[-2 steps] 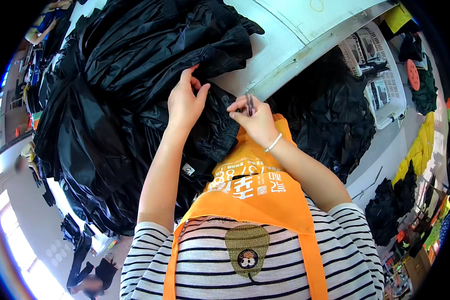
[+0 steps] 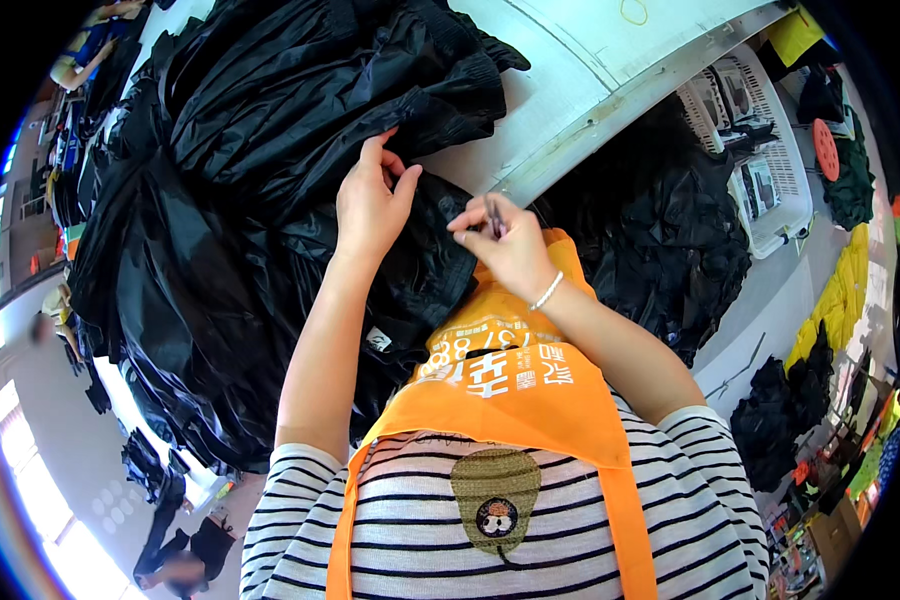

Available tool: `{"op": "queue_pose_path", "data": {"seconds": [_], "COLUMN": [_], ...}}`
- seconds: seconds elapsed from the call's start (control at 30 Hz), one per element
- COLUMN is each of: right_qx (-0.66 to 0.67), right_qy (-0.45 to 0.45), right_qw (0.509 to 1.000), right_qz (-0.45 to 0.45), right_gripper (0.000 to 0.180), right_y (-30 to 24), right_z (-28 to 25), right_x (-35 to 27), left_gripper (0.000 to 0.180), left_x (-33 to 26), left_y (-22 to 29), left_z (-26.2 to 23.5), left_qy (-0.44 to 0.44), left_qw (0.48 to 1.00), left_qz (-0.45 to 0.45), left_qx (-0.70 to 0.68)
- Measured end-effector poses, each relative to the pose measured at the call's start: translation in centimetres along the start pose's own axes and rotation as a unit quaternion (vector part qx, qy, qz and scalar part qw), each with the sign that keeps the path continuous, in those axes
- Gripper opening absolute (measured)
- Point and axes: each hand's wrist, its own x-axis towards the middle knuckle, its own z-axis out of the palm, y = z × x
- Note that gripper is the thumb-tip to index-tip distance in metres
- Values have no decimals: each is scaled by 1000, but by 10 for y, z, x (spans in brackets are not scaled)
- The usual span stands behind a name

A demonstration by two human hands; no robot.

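A large heap of black, shiny garments (image 2: 240,310) with gathered elastic edges fills the left and middle of the view. My left hand (image 2: 368,195) rests against a gathered edge of the upper garment, its index finger stretched along the cloth and its thumb apart. Closed fingers of my right hand (image 2: 515,250) hold small dark thread snips (image 2: 495,217), their two points upward; the rest is covered by the hand. Just left of that hand lies a black garment's elastic edge (image 2: 455,265), partly over my orange apron (image 2: 500,390).
A pale tabletop (image 2: 560,50) with a metal edge lies beyond the hands. To the right are another black garment pile (image 2: 660,240) and a white plastic basket (image 2: 785,190). Yellow cloth (image 2: 835,295) lies farther right. Other people are at the far left.
My right hand has shifted very slightly to the left and down with the snips, which have tilted a little. My left hand stays in place on the cloth.
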Motion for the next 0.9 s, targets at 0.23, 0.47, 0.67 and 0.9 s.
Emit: {"op": "queue_pose_path", "data": {"seconds": [0.23,0.47,0.67,0.9], "right_qx": [-66,-59,-112,-4], "right_qy": [-32,-14,-33,43], "right_qw": [997,998,990,999], "right_qz": [-2,0,-77,-16], "right_gripper": [12,11,9,28], "right_y": [5,8,4,14], "right_z": [12,5,11,7], "right_x": [-9,-7,-11,-8], "left_gripper": [56,34,14,16], "left_x": [1,0,10,8], "left_y": [-10,-15,-25,-31], "left_z": [-3,-14,-6,4], "left_qy": [-168,-310,-326,-283], "left_qw": [966,924,915,930], "left_qz": [65,110,116,91], "left_qx": [-188,-195,-207,-215]}}
